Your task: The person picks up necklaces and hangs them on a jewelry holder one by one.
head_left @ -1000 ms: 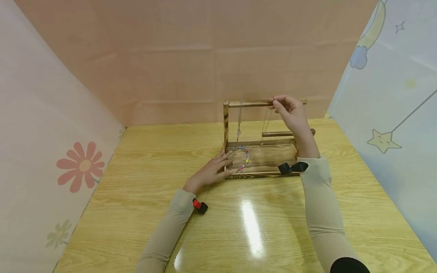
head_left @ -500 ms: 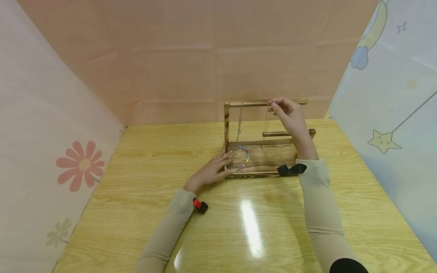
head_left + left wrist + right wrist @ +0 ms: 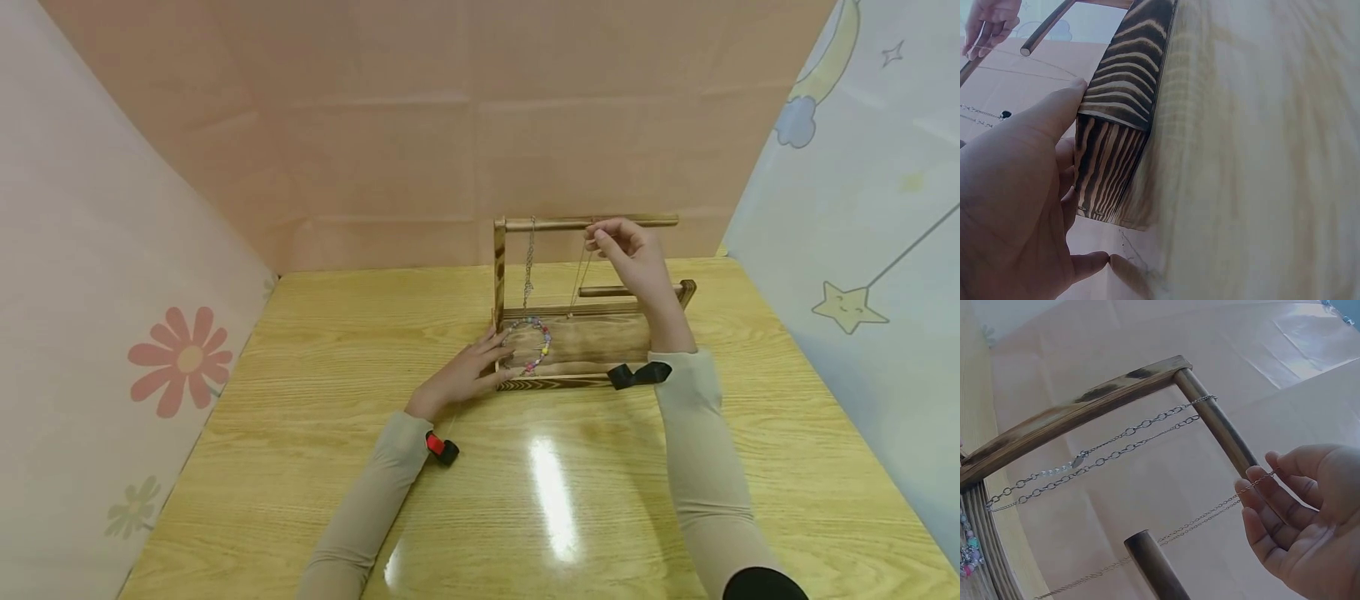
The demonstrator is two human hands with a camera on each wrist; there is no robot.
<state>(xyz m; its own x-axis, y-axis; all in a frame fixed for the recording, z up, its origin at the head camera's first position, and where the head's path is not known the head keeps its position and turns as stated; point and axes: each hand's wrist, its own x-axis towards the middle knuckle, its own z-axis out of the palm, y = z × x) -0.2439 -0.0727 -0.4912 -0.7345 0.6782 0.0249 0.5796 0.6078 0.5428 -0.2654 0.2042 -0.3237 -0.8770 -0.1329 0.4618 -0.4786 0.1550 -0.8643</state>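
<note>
A brown wooden jewelry stand (image 3: 498,271) has an upper bar (image 3: 547,225) and a shorter lower bar (image 3: 607,292) above a shallow tray. My left hand (image 3: 461,375) holds the stand's left end, thumb over the front corner in the left wrist view and fingers against the end. Between thumb and fingertips, my right hand (image 3: 1297,512) pinches a thin chain necklace (image 3: 1207,517) beside the upper bar. The thin necklace hangs down to a tiny pendant (image 3: 569,316). A thicker silver chain (image 3: 529,258) hangs looped over the upper bar, nearer the left post.
A colorful beaded bracelet (image 3: 547,340) leans in the tray's left end, close by my left fingers. The stand sits on a light wooden table (image 3: 360,333). Behind it rises a plain backdrop (image 3: 375,167), with patterned sheets at both sides.
My right hand has come slightly down and left from the upper bar, still pinching the thin necklace. The pendant end has swung a little left. The left hand stays on the stand.
</note>
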